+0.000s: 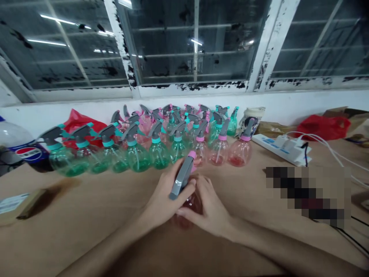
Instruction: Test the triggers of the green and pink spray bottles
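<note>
A pink spray bottle (pixel 184 222) with a grey trigger head and pink nozzle stands at the near middle of the table, between my two hands. My left hand (pixel 165 192) is wrapped round its neck and spray head, the thumb lying across below the grey top. Around the bottle's round body curls my right hand (pixel 211 209), its thumb on the near side. The far fingers of both hands are partly hidden. Just beyond them stands a front row of spray bottles, green ones (pixel 141 159) on the left and pink ones (pixel 240 152) on the right.
More spray bottles crowd behind the front row, under the window. At left are a cola bottle (pixel 31 154), a red bag (pixel 82 121) and a cardboard piece (pixel 29 206). A power strip (pixel 281 148) with white cables, a paper cup (pixel 255 113) and another red bag (pixel 323 127) are at right.
</note>
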A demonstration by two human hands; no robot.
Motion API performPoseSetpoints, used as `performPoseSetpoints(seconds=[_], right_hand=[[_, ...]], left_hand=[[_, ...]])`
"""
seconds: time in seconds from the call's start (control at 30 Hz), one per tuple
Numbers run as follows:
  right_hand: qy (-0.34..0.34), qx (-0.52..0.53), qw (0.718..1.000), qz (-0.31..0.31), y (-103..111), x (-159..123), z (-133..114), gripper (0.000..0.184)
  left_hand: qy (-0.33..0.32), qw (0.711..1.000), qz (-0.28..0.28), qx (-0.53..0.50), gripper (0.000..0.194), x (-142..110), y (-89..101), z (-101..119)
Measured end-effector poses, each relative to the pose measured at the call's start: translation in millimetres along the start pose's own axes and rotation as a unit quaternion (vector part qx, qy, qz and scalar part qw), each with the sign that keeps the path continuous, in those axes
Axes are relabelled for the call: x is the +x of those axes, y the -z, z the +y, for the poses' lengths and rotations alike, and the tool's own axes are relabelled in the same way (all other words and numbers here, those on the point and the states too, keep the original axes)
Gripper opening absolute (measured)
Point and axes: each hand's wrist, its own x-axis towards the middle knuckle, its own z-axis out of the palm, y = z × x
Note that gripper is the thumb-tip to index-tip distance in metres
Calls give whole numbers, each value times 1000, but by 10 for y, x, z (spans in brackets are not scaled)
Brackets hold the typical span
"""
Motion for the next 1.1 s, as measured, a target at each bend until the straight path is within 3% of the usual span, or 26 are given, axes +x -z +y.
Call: performPoseSetpoints(seconds=[0.1, 0.2, 0.37, 0.47, 0.57, 0.7, 0.9, 1.1], right_hand=[[-2, -6, 998, -59, -4, -71, 69, 64], [-24, -5, 996, -87, 3, -84, 144, 77], [-39, -31, 996, -80, 43, 7, 293, 81], [-22, -36, 991, -128, 145, 49, 462, 87], [-14, -26, 982, -187, 296, 30, 678, 67], [-71, -48, 978, -191, 442, -52, 901, 42], [-69, -86, 976, -190, 465, -85, 940, 38], [-57, -115, 971, -203, 461, -94, 960, 41]], left_hand=[[5, 999, 39, -18, 36, -14, 6, -91], [-2, 996, 23, -90, 38, 41, -43, -153], [-23, 994, -2, -105, 40, 230, -105, -196], [-28, 997, 10, -74, 31, 338, -120, -239], [-32, 998, 18, -52, 17, 418, -143, -269], [-31, 998, 2, -63, 9, 475, -182, -249], [-5, 996, 4, -85, 4, 477, -195, -220], [-21, 995, -18, -98, 6, 501, -164, -227]])
